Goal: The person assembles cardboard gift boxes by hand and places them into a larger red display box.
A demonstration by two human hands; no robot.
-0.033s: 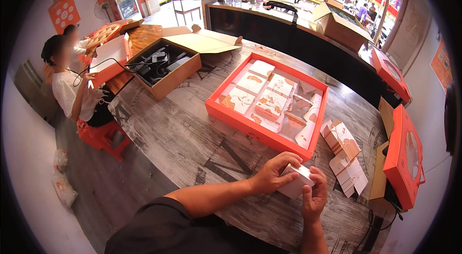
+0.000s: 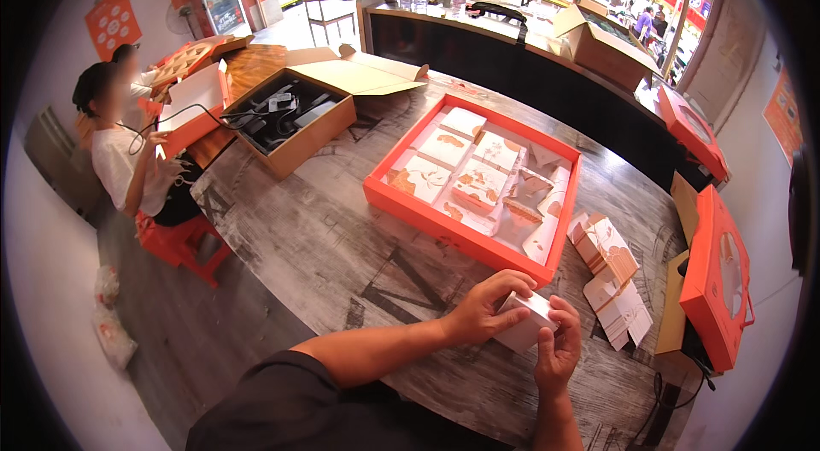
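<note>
White, small paperboard box (image 2: 518, 336) sits between your two hands in the head view, just short of the near corner of the red, shallow cardboard tray (image 2: 453, 240). You show no clear change from the picture just before: box, fingers and tray keep their places, so the work in your hands stands at the same point.

Your left hand (image 2: 485, 309) pinches the box from its left, fingers arched over the far edge and thumb along the top; that forearm slants in from your lower left. Your right hand (image 2: 559, 340) grips the right end between curled fingers and an upright thumb, its forearm rising almost straight from the lower edge. You can't tell how hard either presses.

Beyond your right hand lie white, brown-patterned paperboard cartons (image 2: 606, 249), the nearer one with flaps spread, on the grey, wood-patterned tabletop (image 2: 299, 225).
</note>
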